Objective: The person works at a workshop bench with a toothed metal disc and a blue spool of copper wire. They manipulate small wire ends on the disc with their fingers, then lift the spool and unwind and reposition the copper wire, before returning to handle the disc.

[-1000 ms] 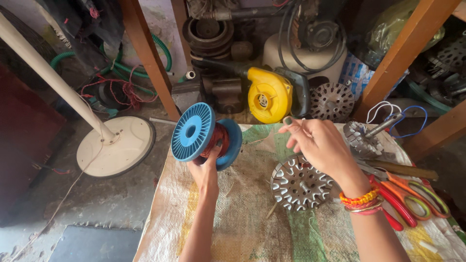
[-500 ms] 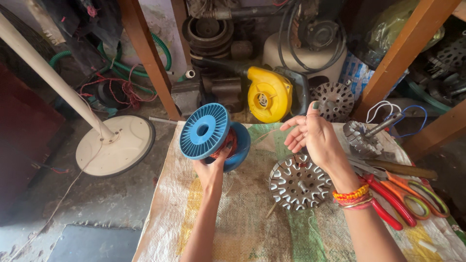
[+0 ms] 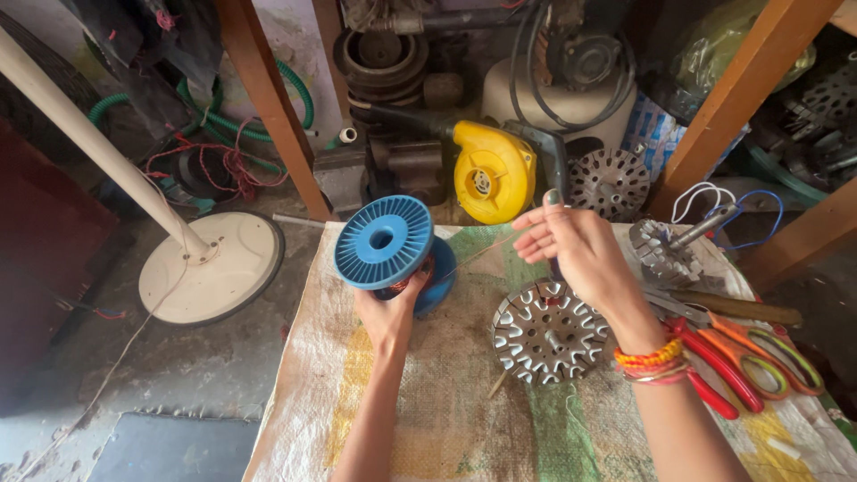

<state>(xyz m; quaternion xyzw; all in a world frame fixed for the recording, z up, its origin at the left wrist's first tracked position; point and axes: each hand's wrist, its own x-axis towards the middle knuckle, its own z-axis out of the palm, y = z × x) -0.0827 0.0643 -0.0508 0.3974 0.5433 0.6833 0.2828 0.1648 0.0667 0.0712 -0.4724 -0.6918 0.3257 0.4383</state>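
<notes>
On the sack-covered desk [image 3: 446, 419] we grip the blue spool [image 3: 393, 250] at left with our left hand [image 3: 388, 312] while our right hand [image 3: 571, 245] pinches its thin wire [image 3: 478, 254] above the stator [image 3: 544, 330]; a sharp tug could snap it.

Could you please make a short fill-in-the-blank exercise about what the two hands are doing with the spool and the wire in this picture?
1. The left hand holds a spool whose colour is ____.
2. The right hand pinches a thin wire that runs to the ____.
3. Below the right hand, a round metal stator lies on the woven ____.
4. Scissors with orange and red handles lie near the wrist that wears ____.

Missing words: blue; spool; sack; bangles
</notes>
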